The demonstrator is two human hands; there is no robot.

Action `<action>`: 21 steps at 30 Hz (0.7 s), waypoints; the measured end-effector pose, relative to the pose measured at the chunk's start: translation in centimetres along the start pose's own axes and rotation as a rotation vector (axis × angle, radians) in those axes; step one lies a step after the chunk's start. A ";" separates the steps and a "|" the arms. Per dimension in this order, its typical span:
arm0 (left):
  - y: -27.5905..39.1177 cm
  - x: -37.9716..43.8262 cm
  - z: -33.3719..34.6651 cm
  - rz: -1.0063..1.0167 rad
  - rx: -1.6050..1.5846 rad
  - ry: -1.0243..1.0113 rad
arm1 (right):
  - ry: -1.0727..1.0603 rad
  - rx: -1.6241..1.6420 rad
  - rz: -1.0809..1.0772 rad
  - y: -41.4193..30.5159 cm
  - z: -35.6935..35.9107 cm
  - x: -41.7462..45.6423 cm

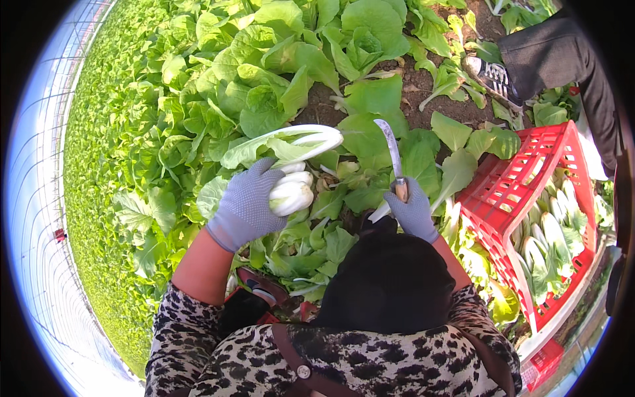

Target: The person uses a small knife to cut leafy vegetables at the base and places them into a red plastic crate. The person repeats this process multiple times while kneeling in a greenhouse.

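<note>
My left hand (250, 203), in a grey dotted work glove, is closed around several white-stemmed leafy greens (292, 193), their cut bases pointing right. A long white stalk with a curling leaf (310, 141) lies across the top of this bunch. In my gloved right hand (411, 207) is a curved harvesting knife (392, 149) with a wooden handle, its worn blade pointing up and away from me. A pale stem piece (379, 212) shows just left of the right hand; whether the fingers hold it I cannot tell. Loose green leaves (367, 191) lie between the two hands.
A red plastic crate (501, 198) with harvested greens (553, 238) stands at the right. Beyond it are another person's dark trouser leg (545, 54) and laced shoe (493, 79). Dense leafy plants (198, 99) fill the left and far side, with brown soil (421, 94) among cut leaves.
</note>
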State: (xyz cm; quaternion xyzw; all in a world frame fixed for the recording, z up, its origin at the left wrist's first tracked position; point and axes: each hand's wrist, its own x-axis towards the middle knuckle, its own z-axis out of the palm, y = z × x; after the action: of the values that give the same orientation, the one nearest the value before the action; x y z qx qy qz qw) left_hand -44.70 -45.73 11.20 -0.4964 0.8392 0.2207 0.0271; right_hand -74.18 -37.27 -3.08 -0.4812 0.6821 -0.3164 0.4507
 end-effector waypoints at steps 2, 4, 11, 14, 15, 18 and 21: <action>0.7 -4.1 -3.8 0.104 -0.270 0.059 | 0.036 0.112 -0.184 -4.7 -2.1 0.4; 1.2 -8.0 -6.7 0.014 -0.789 -0.012 | -0.227 0.082 -0.316 -10.8 -4.5 0.3; 2.1 -19.6 -8.0 0.250 -0.348 0.328 | -0.840 0.373 -0.435 -31.2 -0.5 -3.5; 1.3 -23.3 -7.3 0.346 -0.140 0.478 | -0.821 0.304 -0.429 -34.4 2.1 -6.9; 1.0 -24.5 -7.0 0.367 -0.099 0.527 | -0.819 0.297 -0.482 -34.9 2.8 -7.8; -0.9 -27.9 -6.6 0.449 -0.778 0.560 | -0.542 0.267 -0.633 -36.5 3.1 -9.8; -0.5 -36.2 -5.6 -0.018 -1.331 0.751 | -0.250 -0.101 -0.870 -38.2 1.6 -12.2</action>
State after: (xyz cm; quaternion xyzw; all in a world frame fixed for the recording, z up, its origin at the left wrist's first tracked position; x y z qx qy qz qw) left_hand -25.03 -18.43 25.60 -0.4565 0.4780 0.4959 -0.5632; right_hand -56.91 -38.65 33.11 -0.7788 0.3716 -0.3822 0.3306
